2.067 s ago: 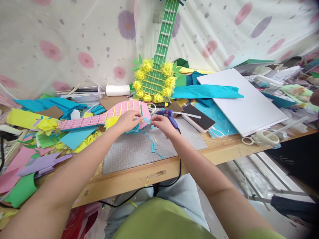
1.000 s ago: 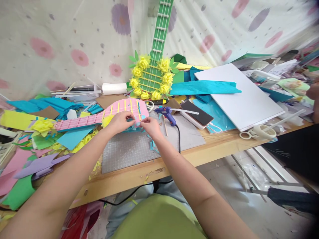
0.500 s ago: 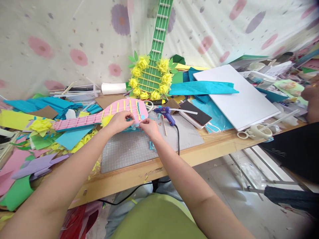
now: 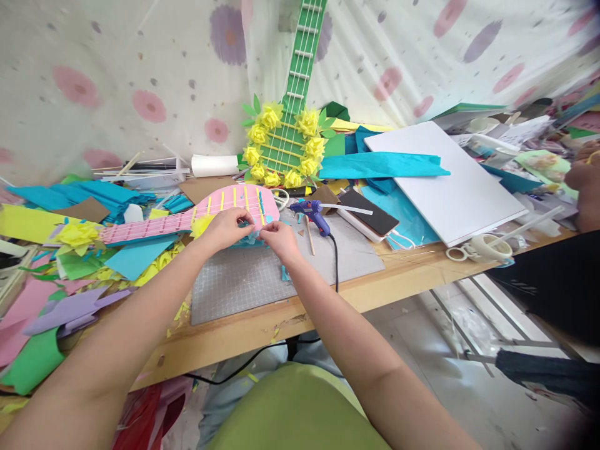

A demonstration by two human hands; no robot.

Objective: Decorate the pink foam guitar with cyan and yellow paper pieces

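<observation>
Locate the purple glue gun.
In the head view, the purple glue gun is just right of centre, between the pink guitar-shaped craft and the black rectangular phone.

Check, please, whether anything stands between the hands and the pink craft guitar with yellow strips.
Nothing visible does: the left hand and right hand are at the near edge of the pink craft guitar, by crumpled blue material. The purple plastic glue gun lies off to the right.

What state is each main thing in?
Pink papercraft guitar: lying, strung
Left hand: curled at that guitar's edge, grip unclear
Right hand: curled beside the left, grip unclear
Green papercraft guitar with yellow flowers: upright, strung
Purple plastic glue gun: unheld, white stick protruding
White rectangular board: partly under blue crepe strip
</observation>
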